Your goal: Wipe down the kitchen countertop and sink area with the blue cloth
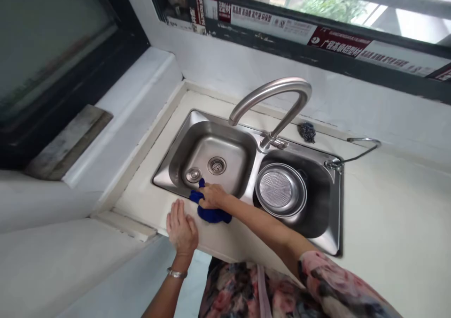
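Observation:
My right hand (212, 197) grips a dark blue cloth (212, 216) at the front rim of the left sink basin (211, 142). Part of the cloth hangs over the rim, and part lies on the counter in front. My left hand (182, 228) rests flat on the pale countertop (155, 205), just left of the cloth, with its fingers stretched out. A metal bracelet (176, 274) circles the left wrist. Inside the left basin are a drain (216, 166) and a round metal stopper (193, 174).
A metal colander (281, 190) sits in the right basin (319, 205). The curved faucet (275, 89) arches over the sink's back edge. Behind it lie a dark scouring pad (307, 132) and a bent metal rod (362, 150). A stone block (70, 142) stands on the left ledge.

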